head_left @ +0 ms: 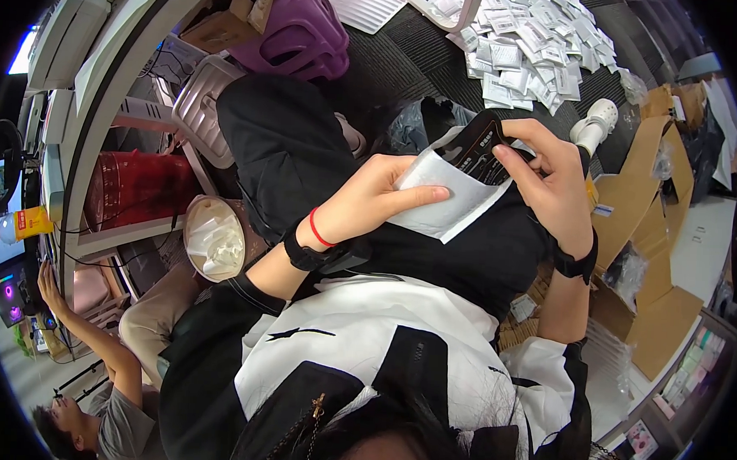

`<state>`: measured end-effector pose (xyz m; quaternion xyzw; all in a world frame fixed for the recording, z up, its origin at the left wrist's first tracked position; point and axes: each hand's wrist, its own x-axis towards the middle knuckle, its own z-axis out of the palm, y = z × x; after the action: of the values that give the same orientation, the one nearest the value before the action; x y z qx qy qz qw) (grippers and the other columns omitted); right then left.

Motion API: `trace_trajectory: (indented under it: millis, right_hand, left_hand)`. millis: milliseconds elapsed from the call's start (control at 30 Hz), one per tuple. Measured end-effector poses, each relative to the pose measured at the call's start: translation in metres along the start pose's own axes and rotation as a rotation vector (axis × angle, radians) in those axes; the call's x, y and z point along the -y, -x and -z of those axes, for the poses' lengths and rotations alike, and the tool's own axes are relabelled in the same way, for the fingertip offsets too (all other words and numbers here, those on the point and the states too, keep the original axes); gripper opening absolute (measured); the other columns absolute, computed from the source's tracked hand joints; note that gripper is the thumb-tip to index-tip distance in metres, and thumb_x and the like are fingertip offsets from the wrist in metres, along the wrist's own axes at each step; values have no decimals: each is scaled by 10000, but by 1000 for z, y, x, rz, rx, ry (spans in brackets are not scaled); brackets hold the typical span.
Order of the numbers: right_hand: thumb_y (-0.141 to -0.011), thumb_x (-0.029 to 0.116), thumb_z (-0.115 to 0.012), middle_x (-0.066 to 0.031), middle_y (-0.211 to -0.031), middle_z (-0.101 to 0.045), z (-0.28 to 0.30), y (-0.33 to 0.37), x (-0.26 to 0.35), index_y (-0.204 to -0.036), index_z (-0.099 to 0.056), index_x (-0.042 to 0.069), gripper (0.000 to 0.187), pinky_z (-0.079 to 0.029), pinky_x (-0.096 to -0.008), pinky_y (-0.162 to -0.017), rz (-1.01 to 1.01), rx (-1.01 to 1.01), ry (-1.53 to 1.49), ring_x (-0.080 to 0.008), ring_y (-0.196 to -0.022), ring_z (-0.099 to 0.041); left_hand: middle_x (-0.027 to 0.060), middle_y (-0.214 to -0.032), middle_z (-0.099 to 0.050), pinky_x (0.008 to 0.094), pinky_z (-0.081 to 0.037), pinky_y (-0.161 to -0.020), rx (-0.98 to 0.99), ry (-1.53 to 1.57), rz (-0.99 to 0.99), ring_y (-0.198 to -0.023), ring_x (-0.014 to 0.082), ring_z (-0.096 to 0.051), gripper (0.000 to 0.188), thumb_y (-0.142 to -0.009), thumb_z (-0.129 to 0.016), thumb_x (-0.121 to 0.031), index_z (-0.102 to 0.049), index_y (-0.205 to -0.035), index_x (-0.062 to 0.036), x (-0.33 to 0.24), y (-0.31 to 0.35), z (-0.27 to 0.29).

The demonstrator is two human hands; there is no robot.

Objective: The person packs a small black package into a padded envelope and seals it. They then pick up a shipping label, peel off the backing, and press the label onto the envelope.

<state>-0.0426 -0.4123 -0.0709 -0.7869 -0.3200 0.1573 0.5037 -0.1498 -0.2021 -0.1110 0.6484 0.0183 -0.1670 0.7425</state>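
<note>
Over my lap, my left hand (391, 191) grips a white padded mailer (447, 209), thumb lying across its front. Its mouth faces up and to the right. Pinched in my right hand (548, 176) is a flat black package (477, 152) with pale print, rounded at the top. The lower part of the black package sits inside the mailer's mouth, while its upper part sticks out. Dark bands circle both wrists, and a red cord is on the left one.
Many white packets (524, 48) lie heaped on the dark floor ahead. Opened cardboard boxes (640, 234) stand to the right. On the left are a lined waste bin (214, 238), a purple stool (299, 30) and a desk. Another person (114, 408) sits at the lower left, one hand near the desk.
</note>
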Motion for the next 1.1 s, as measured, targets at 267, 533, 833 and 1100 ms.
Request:
trace_trajectory:
  millis: [267,533,833,1100]
  right_hand:
    - [-843,4,-642,-88,-770,-635,0,7,10,-1011,-619,-19,171,-442,-221,-548,96,1,87,-103,-620,-583]
    - [-867,53,-606,-176,-875,-661,-5,2,5,-1040,-618,-6,184,-497,-325,-650,214,94,94,-302,-746,-666]
    - [-903,60,-574,-112,-875,-657,-16,-6,-6,-1091,-572,-10,201,-486,-297,-643,89,126,-89,-176,-709,-633]
    - [-858,-11,-622,-51,-837,-659,-19,-5,-8,-966,-657,-11,114,-413,-193,-520,187,-108,49,-73,-663,-573]
  left_hand:
    - [64,-967,-676,242,-490,-776,-35,-44,-64,-868,90,-617,293,-884,-682,-163,-629,-1091,39,-7,-7,3]
    - [66,-924,-686,231,-495,-745,-4,-7,-64,-827,76,-609,335,-870,-696,-178,-633,-1115,41,-7,-2,1]
    - [68,-891,-692,225,-504,-706,-73,-60,-57,-789,75,-622,301,-889,-674,-183,-642,-1086,42,0,-4,6]
    - [72,-901,-689,230,-502,-719,-154,-86,-112,-797,96,-637,276,-880,-680,-164,-640,-1062,41,3,2,10]
